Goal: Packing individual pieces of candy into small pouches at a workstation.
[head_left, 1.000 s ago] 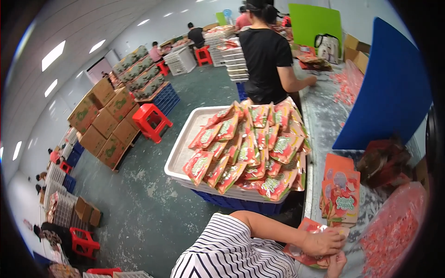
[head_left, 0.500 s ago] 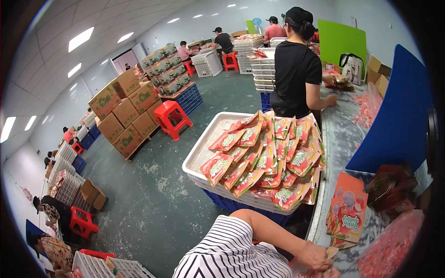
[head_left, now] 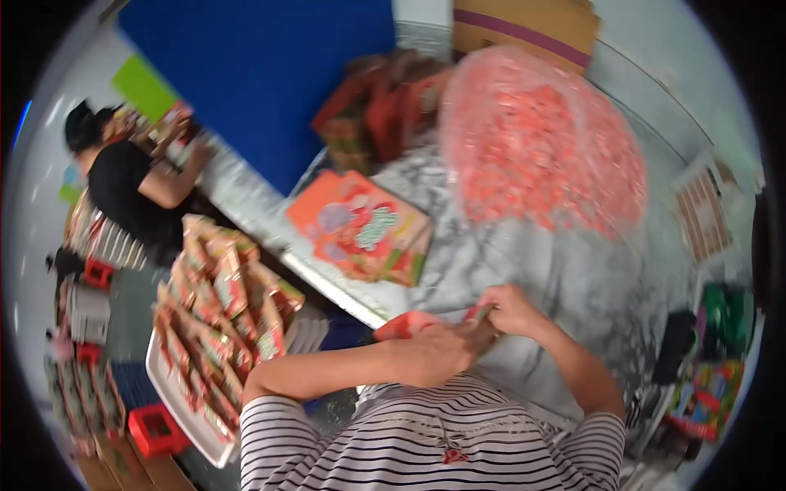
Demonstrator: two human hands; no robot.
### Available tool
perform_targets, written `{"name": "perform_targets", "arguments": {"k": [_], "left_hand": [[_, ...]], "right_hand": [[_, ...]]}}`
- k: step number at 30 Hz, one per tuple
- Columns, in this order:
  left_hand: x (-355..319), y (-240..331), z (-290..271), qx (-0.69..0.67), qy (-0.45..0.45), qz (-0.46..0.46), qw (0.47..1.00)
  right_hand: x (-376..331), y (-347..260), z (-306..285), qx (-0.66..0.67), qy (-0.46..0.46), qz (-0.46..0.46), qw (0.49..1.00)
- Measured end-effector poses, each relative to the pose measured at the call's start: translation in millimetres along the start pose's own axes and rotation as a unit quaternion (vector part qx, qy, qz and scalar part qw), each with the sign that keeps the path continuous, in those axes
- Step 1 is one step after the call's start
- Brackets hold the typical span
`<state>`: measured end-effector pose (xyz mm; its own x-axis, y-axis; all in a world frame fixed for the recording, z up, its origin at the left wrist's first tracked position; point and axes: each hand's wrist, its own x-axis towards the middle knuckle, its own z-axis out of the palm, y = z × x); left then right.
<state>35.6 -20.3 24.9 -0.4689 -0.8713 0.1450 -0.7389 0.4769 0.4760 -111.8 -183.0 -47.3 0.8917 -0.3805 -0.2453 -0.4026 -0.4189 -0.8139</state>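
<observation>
Together, hands (head_left: 442, 353) grip a red pouch (head_left: 403, 325); a clear bag (head_left: 465, 102) contains pink pieces (head_left: 536, 155).

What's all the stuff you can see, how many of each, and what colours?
Table: one, grey-white, middle
Flat pouches: several, orange-red, on table
Clear bag of pieces: one, pinkish-red inside, on table
Blurred bundle: uncountable, reddish-brown, left of bag
Cardboard: uncertain, brown, behind bag
Blue panel: one, blue, upper left
Green panel: one, green, upper left
Tray: at least one, white, lower left
Filled pouches: many, red-gold, on tray
Stools: several, red, left
Nearest co-worker: one, black top, left
Colourful package: one, multicoloured, lower right
Held pouch: one, reddish, lower middle
Striped shirt: one, white-and-dark, bottom
Left hand, right hand: two bare hands, lower middle
</observation>
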Motion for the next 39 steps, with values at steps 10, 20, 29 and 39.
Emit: {"name": "perform_targets", "arguments": {"k": [10,20,29,39], "left_hand": [[10,-15,-6,-0.113,-0.044,-0.102,0.987],[-11,-7,-29,0.007,0.03,-0.224,0.974],[-16,-40,-80,0.046,0.069,-0.163,0.983],[-12,-19,9,-0.051,-0.034,-0.141,0.988]], "right_hand": [[23,-15,-71,-0.028,0.066,-0.022,0.997],[137,53,-65,-0.37,0.194,-0.075,0.905],[-19,70,12,-0.307,0.241,-0.028,0.92],[-101,98,-15,-0.007,0.458,0.057,0.887]]}}
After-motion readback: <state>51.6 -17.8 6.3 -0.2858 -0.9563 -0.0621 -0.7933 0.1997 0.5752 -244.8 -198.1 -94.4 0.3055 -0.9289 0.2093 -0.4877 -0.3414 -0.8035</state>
